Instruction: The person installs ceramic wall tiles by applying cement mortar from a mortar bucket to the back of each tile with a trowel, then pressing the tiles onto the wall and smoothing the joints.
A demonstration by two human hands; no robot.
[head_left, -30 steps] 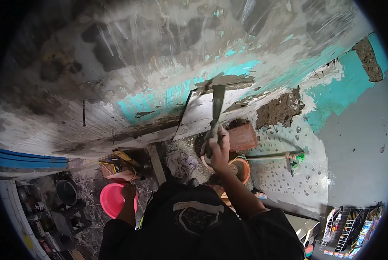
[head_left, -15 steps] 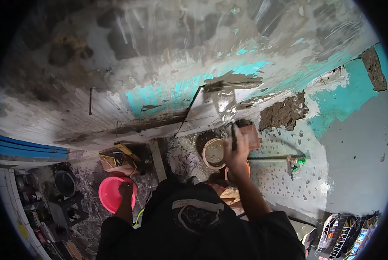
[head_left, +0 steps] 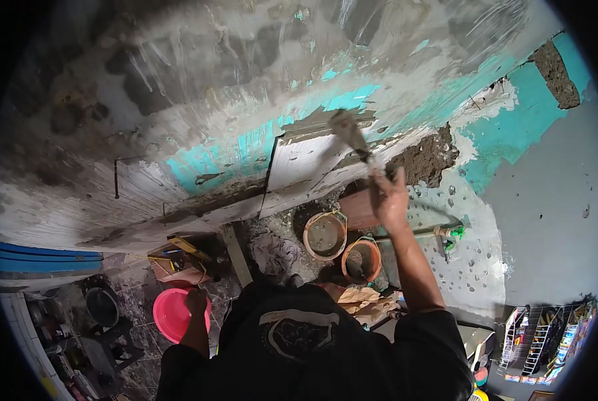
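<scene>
My right hand (head_left: 392, 200) is raised in front of the wall, fingers wrapped round the handle of a trowel (head_left: 353, 137). The blade, blurred by motion, points up and overlaps a grey strip of wet mortar (head_left: 309, 125) on the wall. Just below that strip, a white tile panel (head_left: 299, 162) stands against the wall with a dark left edge. Low on the left, my left hand (head_left: 195, 301) grips the rim of a pink basin (head_left: 170, 315).
Below the panel stand a bucket of greyish mix (head_left: 325, 237) and an orange-rimmed bucket (head_left: 361, 260). A crumpled cloth (head_left: 275, 254) lies beside a wooden plank (head_left: 236, 256). A pipe with a green-wrapped tap (head_left: 452, 232) juts out at the right. Broken plaster (head_left: 427, 158) exposes rough wall.
My right hand has moved right, and the trowel now tilts up and left over the mortar strip. The view has shifted slightly; my left hand stays at the basin.
</scene>
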